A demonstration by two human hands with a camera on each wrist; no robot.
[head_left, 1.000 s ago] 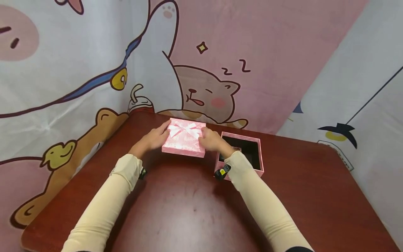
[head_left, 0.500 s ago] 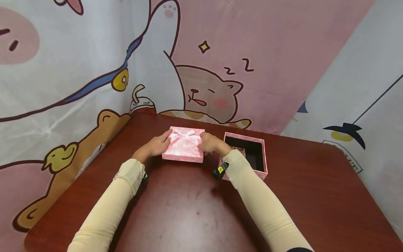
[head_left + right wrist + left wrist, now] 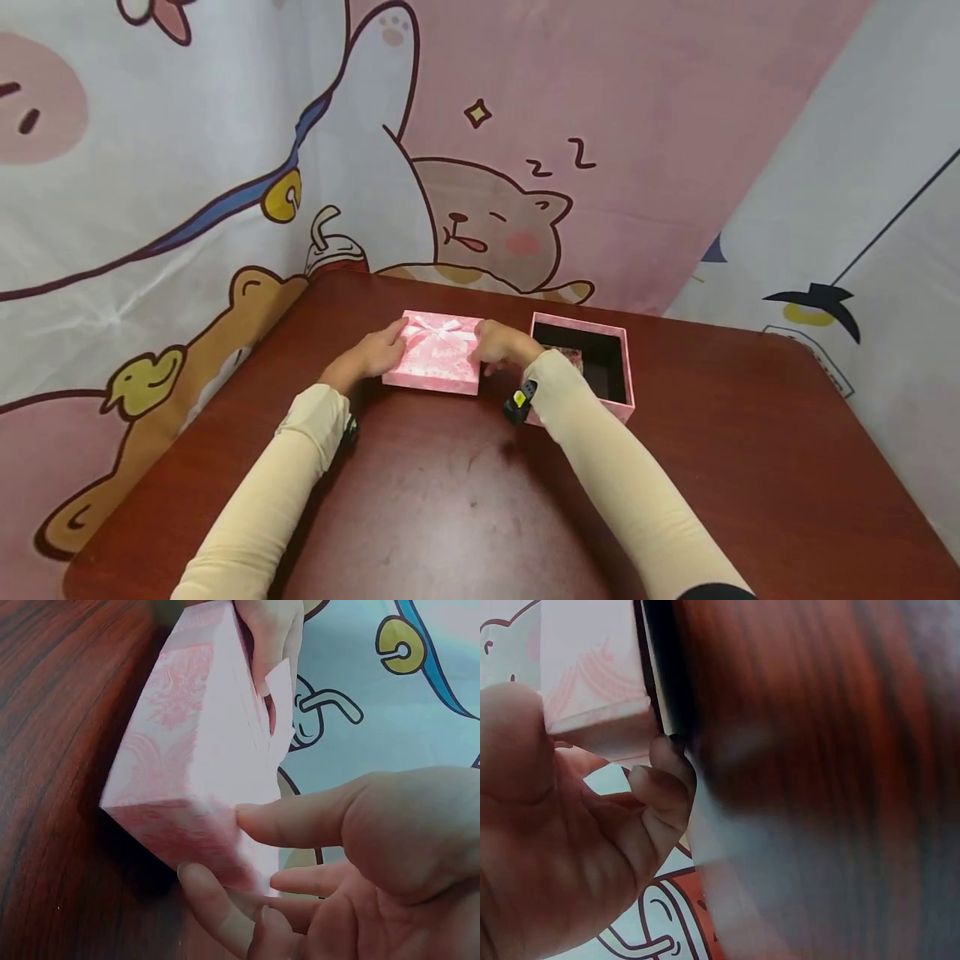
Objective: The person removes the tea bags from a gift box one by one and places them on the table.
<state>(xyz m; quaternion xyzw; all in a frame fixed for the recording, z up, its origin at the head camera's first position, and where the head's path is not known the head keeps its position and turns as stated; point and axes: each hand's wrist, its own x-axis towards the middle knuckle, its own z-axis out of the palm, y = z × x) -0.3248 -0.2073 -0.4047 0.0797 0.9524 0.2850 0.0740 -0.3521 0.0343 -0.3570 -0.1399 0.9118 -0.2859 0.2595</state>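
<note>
A pink gift box lid point(image 3: 438, 367) with a pale ribbon bow on top is low over the table, left of the open box. My left hand point(image 3: 378, 352) grips its left end, with curled fingers point(image 3: 671, 784) seen at the lid's lower edge in the left wrist view. At the right end, my right hand point(image 3: 506, 343) holds the lid, thumb point(image 3: 289, 823) on the top face and other fingers by the end wall. In the right wrist view, the patterned lid side point(image 3: 161, 735) has a dark shadow beneath it. Whether it touches the table is unclear.
The open pink box point(image 3: 618, 412), black inside, stands right of the lid, partly behind my right wrist. A small patterned item point(image 3: 573, 358) lies in it. The reddish-brown table point(image 3: 450, 500) meets a cartoon-printed cloth point(image 3: 637, 167) at the back.
Both hands have brought the lid lower and a little nearer to me. My grip on both ends looks the same. The open box stays in place.
</note>
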